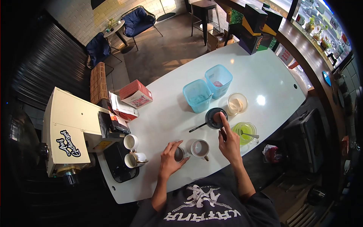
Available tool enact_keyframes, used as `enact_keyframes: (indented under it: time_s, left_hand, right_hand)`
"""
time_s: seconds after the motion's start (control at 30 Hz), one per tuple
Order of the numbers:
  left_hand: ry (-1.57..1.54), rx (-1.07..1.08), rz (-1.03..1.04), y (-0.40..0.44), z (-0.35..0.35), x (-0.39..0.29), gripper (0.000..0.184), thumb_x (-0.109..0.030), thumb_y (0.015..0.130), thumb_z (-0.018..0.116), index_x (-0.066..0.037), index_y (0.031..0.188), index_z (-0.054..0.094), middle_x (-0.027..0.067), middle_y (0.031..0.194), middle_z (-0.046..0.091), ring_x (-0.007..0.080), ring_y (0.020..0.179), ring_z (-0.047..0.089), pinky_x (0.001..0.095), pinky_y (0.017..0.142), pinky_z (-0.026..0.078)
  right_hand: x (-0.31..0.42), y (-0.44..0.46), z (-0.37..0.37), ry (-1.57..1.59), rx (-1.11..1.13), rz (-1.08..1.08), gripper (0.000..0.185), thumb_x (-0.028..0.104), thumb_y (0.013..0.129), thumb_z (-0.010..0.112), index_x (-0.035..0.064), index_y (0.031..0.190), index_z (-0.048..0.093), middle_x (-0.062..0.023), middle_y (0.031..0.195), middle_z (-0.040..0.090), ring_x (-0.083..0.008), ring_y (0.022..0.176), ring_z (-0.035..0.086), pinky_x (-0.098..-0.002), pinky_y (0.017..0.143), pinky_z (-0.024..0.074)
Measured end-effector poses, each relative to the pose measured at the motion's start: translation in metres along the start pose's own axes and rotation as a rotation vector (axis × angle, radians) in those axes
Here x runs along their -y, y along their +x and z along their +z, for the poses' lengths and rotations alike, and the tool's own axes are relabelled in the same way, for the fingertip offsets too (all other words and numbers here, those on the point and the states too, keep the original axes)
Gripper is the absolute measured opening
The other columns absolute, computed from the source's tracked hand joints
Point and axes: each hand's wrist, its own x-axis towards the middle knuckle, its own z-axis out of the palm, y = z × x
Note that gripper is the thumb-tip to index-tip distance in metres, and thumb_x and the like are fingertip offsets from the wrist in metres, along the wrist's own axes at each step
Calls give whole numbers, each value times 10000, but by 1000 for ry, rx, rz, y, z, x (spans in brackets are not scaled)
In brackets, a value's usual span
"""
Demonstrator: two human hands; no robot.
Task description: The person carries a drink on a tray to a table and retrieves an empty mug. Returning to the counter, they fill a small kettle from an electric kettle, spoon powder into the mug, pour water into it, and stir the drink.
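My left hand (172, 158) is wrapped round a cup (179, 154) near the table's front edge. Right beside it stands a second cup (200, 148) with a greyish inside and its handle toward me. My right hand (228, 142) has its index finger stretched out to the rim of a black round container (216, 118), with the other fingers loosely bent and nothing visible in them. A black spoon or handle (197, 128) sticks out from that container to the left. To the right of my right hand is a glass of green liquid (245, 132) with a spoon in it.
Two blue plastic tubs (197, 96) and a cup of beige content (237, 103) stand behind the black container. Two white cups (131, 142) are by the cream machine (72, 128) at left. A red box (136, 94) and black boxes (256, 30) sit farther back.
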Motion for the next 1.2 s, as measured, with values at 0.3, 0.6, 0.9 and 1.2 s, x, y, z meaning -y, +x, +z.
enact_keyframes:
  time_s: [0.3, 0.6, 0.9, 1.2]
  left_hand:
    - [-27, -10, 6, 1, -1, -1, 647, -216, 660, 853, -92, 1240, 596, 113, 1169, 601, 314, 1054, 628, 418, 889, 531]
    - [-31, -21, 26, -2, 3, 4, 685, -223, 652, 858, -100, 1267, 583, 114, 1178, 589, 314, 1061, 616, 423, 900, 512]
    - [-25, -46, 96, -10, -29, -13, 745, -239, 652, 877, -103, 1313, 561, 148, 1294, 522, 337, 1230, 508, 446, 1013, 451]
    - [-824, 45, 89, -21, -53, -52, 358, -46, 904, 671, 34, 1240, 578, 99, 1080, 585, 181, 1020, 611, 334, 900, 519]
  right_hand:
    - [-6, -8, 2, -34, -26, 24, 839, -86, 819, 580, 228, 1538, 281, -161, 791, 627, -335, 644, 607, -440, 649, 466]
    - [-34, -18, 25, -111, -37, 132, 870, -55, 829, 563, 213, 1559, 175, -172, 746, 603, -367, 619, 591, -456, 619, 451]
    - [-36, -29, 30, -118, -18, 106, 913, -66, 794, 558, 186, 1564, 135, -157, 707, 586, -357, 616, 590, -468, 597, 442]
    - [32, -61, -19, 63, -218, 182, 852, -54, 879, 590, 147, 1557, 115, -287, 1075, 651, -423, 803, 671, -467, 777, 523]
